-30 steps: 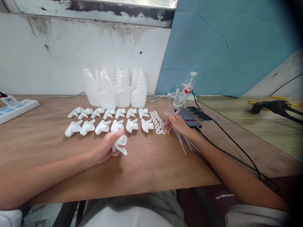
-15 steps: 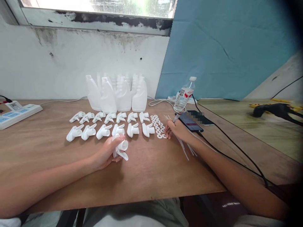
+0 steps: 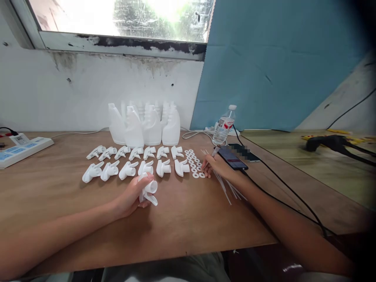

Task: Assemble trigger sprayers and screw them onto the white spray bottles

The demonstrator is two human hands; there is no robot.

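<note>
A white trigger spray head is gripped in my left hand, its round collar and trigger facing right, held above the front of the table. My right hand is closed, with fingertips down at the edge of a cluster of flat white washers. A small greyish piece sticks up from this hand; its kind is unclear. Two rows of white spray heads lie left of the washers. Thin white tubes lie partly beneath my right wrist and forearm.
White spray bottles stand grouped against the wall. To the right are a water bottle, a phone and a second dark device with black cables. A power strip lies at the far left.
The view has tilted up slightly, so everything sits a little lower in the picture. Both hands keep nearly the same places on the table, the left still holding the spray head.
</note>
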